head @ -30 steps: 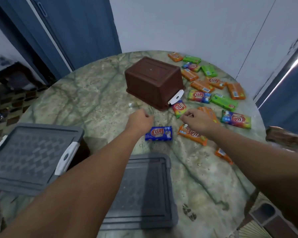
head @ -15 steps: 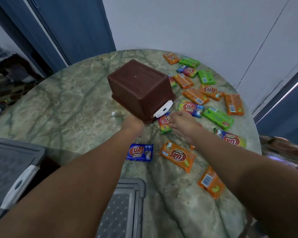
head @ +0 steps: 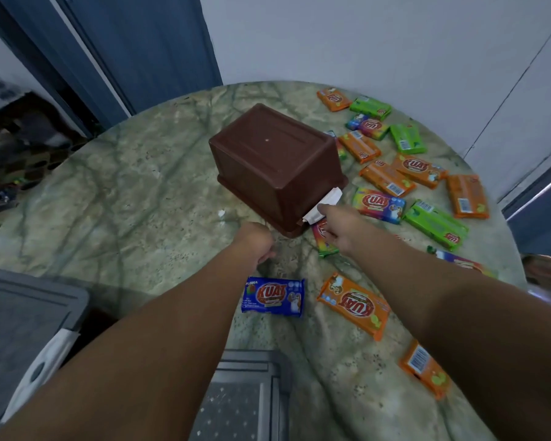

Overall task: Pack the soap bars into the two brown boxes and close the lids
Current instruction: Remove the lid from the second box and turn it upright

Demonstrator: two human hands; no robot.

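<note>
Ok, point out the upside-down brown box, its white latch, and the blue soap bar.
brown box (head: pixel 269 148), head view, on its upturned base.
white latch (head: pixel 330 198), head view, on its upper end, above the fingertip.
blue soap bar (head: pixel 272 296), head view, on the wrapper's middle.

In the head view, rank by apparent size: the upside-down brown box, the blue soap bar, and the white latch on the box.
1. Upside-down brown box, clearly largest.
2. Blue soap bar; it lies nearer the camera, but the gap to the box is wide.
3. White latch, smallest; the right hand partly covers it.
</note>
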